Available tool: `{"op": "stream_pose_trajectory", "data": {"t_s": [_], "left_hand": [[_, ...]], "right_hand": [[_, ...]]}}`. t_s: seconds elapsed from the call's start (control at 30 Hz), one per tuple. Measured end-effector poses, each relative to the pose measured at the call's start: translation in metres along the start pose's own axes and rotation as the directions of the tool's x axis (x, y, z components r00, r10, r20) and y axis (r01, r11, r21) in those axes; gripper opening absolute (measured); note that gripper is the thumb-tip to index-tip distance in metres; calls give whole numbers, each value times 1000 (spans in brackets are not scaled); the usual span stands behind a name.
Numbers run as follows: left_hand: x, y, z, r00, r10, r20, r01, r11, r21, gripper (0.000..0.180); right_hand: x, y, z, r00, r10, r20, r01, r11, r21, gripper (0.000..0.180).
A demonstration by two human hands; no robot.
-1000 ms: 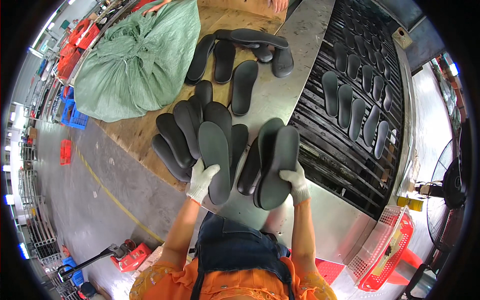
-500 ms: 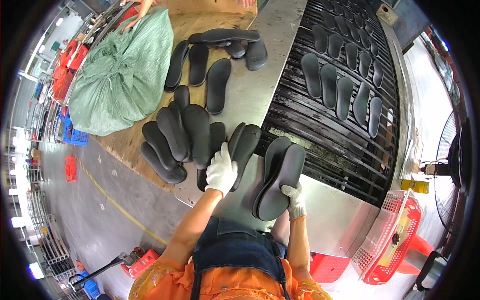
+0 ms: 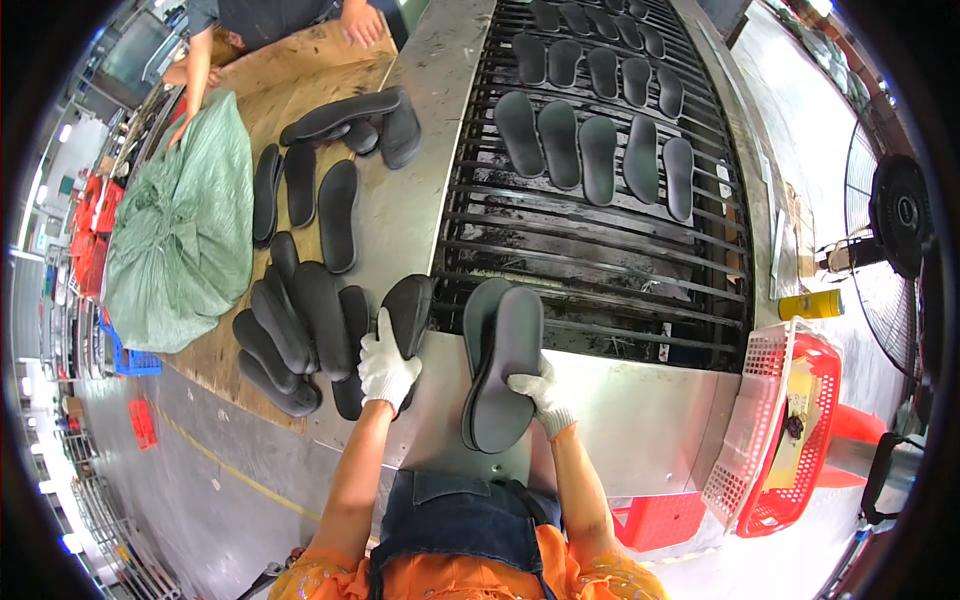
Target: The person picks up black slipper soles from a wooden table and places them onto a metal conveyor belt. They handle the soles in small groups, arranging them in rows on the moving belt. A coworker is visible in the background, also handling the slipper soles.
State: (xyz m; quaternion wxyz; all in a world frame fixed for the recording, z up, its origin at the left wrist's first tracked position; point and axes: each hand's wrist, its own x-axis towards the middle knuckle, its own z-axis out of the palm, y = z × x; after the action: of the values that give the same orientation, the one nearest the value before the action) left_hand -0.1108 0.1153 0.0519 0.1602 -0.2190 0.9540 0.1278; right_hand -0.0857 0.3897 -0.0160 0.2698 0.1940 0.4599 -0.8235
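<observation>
My gloved right hand (image 3: 542,392) is closed on the edge of two dark insoles (image 3: 508,370), one lying over the other, held upright above the metal sheet. To its left, my gloved left hand (image 3: 388,368) grips another black insole (image 3: 408,308), with a finger stretched along its side. Beside that hand several black insoles (image 3: 325,315) lie in an overlapping, fanned heap on the table. More insoles (image 3: 339,215) rest farther back on the board and the metal edge.
Ahead on the right runs a slatted conveyor (image 3: 600,255) carrying rows of insoles (image 3: 598,160). A green sack (image 3: 185,220) stands at the left, with a co-worker's hand (image 3: 362,22) beyond. Red and white baskets (image 3: 745,430), a yellow can (image 3: 811,304) and a fan (image 3: 900,215) are on the right.
The view has turned, so the scene sits farther left and more of the co-worker shows. My right hand still holds its two insoles; my left hand stays at the insole beside the heap.
</observation>
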Motion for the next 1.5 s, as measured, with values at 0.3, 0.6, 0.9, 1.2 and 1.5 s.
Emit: {"op": "stream_pose_trajectory", "data": {"t_s": [0.3, 0.6, 0.9, 1.2, 1.5], "left_hand": [[-12, 10, 4, 1000, 20, 14, -19, 998, -62, 111], [-6, 6, 34, 1000, 18, 25, -11, 962, -272, 108], [-3, 47, 60, 895, 180, 407, 415, -5, -910, 68], [74, 170, 56, 810, 439, 388, 359, 151, -921, 71], [110, 208, 92, 871, 344, 351, 240, 326, -915, 59]], "right_hand": [[88, -19, 26, 988, -92, 125, 89, 996, 27, 71], [106, 5, 65, 974, -26, 227, -93, 862, 497, 64], [74, -26, 34, 994, 30, 109, -78, 882, 465, 57], [89, -145, -98, 990, -139, -18, 140, 984, 106, 69], [123, -206, -155, 887, -167, -432, 42, 958, -284, 39]]}}
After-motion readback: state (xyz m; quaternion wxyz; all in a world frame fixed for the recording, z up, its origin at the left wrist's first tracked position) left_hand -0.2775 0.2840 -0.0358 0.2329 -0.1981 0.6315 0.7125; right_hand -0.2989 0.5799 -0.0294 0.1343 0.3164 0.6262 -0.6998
